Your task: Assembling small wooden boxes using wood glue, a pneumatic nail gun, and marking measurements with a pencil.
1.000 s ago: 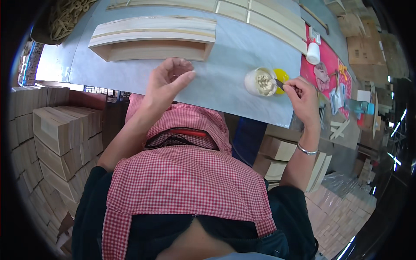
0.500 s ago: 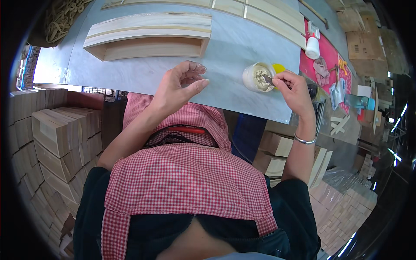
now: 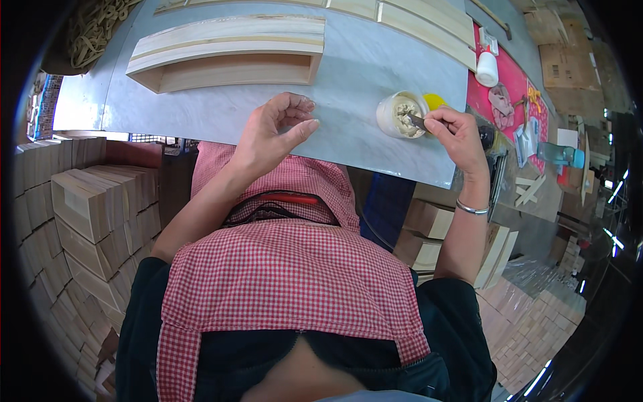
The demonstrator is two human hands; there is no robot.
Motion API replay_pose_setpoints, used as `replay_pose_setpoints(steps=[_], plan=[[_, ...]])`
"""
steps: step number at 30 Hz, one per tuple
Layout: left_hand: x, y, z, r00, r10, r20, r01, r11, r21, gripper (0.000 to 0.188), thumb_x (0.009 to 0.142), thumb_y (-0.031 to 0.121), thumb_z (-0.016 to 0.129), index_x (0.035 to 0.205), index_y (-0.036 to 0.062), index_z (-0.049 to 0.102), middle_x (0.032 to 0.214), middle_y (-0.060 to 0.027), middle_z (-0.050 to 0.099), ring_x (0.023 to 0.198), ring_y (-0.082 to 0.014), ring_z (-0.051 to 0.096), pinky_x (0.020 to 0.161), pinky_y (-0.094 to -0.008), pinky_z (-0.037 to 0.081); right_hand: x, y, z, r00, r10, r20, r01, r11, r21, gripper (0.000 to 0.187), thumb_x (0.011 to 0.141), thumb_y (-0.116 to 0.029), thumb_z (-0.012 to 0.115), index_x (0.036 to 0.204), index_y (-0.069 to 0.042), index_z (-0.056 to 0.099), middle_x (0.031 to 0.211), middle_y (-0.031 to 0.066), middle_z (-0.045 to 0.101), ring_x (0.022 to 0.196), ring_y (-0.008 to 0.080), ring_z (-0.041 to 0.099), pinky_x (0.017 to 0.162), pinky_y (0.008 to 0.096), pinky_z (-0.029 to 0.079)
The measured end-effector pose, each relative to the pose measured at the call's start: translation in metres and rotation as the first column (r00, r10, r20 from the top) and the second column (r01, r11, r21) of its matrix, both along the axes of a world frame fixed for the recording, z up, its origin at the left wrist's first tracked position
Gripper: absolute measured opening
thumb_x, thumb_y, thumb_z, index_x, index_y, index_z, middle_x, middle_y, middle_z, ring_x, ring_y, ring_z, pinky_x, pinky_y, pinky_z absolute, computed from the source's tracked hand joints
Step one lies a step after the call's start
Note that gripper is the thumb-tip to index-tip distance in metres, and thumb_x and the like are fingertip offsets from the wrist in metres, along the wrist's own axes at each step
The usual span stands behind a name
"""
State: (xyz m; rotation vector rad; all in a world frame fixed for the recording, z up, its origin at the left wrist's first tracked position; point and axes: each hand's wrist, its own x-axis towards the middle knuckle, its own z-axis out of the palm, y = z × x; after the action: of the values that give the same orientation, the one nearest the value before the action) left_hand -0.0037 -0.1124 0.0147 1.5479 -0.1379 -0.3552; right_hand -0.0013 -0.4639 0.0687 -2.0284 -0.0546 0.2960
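My right hand [image 3: 457, 139] pinches a small dark putty knife [image 3: 418, 122], its blade dipped in the pale paste of a white tub [image 3: 392, 117]. That tub stands near the table's front edge. Left of it my left hand [image 3: 280, 128] hovers over the front edge, fingers curved and apart, with nothing in them; whitish smears show on the fingertips. Beyond this hand a long, shallow wooden box [image 3: 228, 50] lies on the table with its open side toward me. A yellow lid [image 3: 434, 102] is partly hidden behind the tub.
The grey marbled table [image 3: 348, 74] carries wooden panels [image 3: 415, 23] along its far side. A white bottle [image 3: 487, 70] and a pink cloth [image 3: 501, 104] lie on a red surface at right. Stacked wooden boxes [image 3: 80, 201] stand at left below the table; a clear bottle [image 3: 559, 155] is far right.
The view has shifted slightly. My right hand still works the putty knife in the tub, with a small change of angle; my left hand stays nearly where it was, empty.
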Motion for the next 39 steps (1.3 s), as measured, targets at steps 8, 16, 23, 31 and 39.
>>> replay_pose_setpoints(steps=[8, 16, 23, 31, 39], plan=[[0.001, 0.002, -0.001, 1.0, -0.009, 0.002, 0.009, 1.0, -0.022, 0.031, 0.09, 0.008, 0.074, 0.116, -0.0047, 0.062, 0.099, -0.0118, 0.066, 0.09, -0.0153, 0.062, 0.082, -0.0263, 0.053, -0.005, 0.005, -0.003, 0.998, -0.052, 0.028, 0.05, 0.997, 0.054, 0.008, 0.092, -0.001, 0.065, 0.094, 0.004, 0.071, 0.081, -0.0016, 0.061, 0.067, 0.0049, 0.045, 0.062, 0.0168, 0.036], [-0.004, 0.013, 0.01, 0.986, 0.125, -0.109, -0.145, 0.969, -0.201, 0.034, 0.094, 0.013, 0.071, 0.121, -0.004, 0.059, 0.106, -0.0122, 0.066, 0.091, -0.0156, 0.063, 0.082, -0.0261, 0.053, -0.005, 0.011, -0.009, 0.985, -0.143, 0.099, 0.133, 0.985, 0.108, 0.008, 0.094, -0.004, 0.062, 0.095, 0.001, 0.069, 0.077, -0.0008, 0.057, 0.063, 0.0063, 0.042, 0.058, 0.0177, 0.034], [0.04, 0.03, 0.037, 0.846, 0.389, -0.365, -0.533, 0.599, -0.598, 0.039, 0.1, 0.018, 0.064, 0.125, -0.0088, 0.051, 0.114, -0.0161, 0.063, 0.096, -0.0188, 0.063, 0.084, -0.0267, 0.052, -0.029, 0.03, -0.001, 0.914, -0.378, 0.15, 0.331, 0.906, 0.263, 0.014, 0.099, -0.011, 0.057, 0.103, 0.0, 0.065, 0.069, 0.0009, 0.057, 0.055, 0.0079, 0.046, 0.051, 0.0206, 0.038], [0.048, 0.062, 0.049, 0.837, 0.458, -0.299, -0.547, 0.673, -0.498, 0.042, 0.1, 0.021, 0.058, 0.126, -0.0111, 0.049, 0.105, -0.0213, 0.063, 0.093, -0.0255, 0.066, 0.087, -0.0381, 0.055, -0.018, 0.091, 0.013, 0.936, -0.293, 0.195, 0.178, 0.871, 0.458, 0.019, 0.103, -0.01, 0.051, 0.116, -0.001, 0.061, 0.077, 0.0064, 0.062, 0.058, 0.0091, 0.048, 0.053, 0.0191, 0.04], [0.038, 0.139, 0.057, 0.921, 0.309, -0.239, -0.366, 0.896, -0.252, 0.043, 0.097, 0.023, 0.061, 0.121, -0.0115, 0.055, 0.115, -0.0256, 0.063, 0.101, -0.032, 0.067, 0.093, -0.0421, 0.054, 0.001, 0.19, 0.02, 0.948, 0.064, 0.312, -0.205, 0.872, 0.444, 0.027, 0.1, -0.002, 0.052, 0.124, -0.001, 0.065, 0.092, 0.0064, 0.062, 0.069, 0.0115, 0.052, 0.062, 0.0204, 0.043]])
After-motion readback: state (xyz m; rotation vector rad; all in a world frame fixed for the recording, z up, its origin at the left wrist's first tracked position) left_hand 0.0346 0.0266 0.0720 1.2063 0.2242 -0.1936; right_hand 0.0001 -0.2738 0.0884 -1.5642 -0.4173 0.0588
